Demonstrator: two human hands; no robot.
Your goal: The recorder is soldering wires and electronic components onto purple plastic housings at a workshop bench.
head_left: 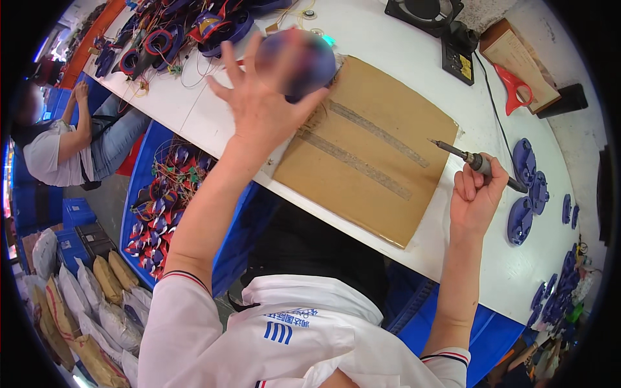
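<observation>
My left hand (262, 107) is spread wide at the far edge of a brown board (362, 149), its fingers apart. Just beyond the palm, partly covered by the fingers, is a round dark-blue and red piece (314, 61), blurred; whether the fingertips touch it I cannot tell. A soldering iron (475, 160) is gripped in my right hand (477, 191), its tip pointing left over the board's right edge. Two grey strips run along the board.
Wired blue and red parts (158, 48) crowd the table's far left. A blue bin (139, 187) of coloured parts stands beside the table. Flat blue discs (519, 221) lie right of the iron. A black fan (424, 13) and red-handled tool (514, 90) sit behind. Another person (71, 139) sits left.
</observation>
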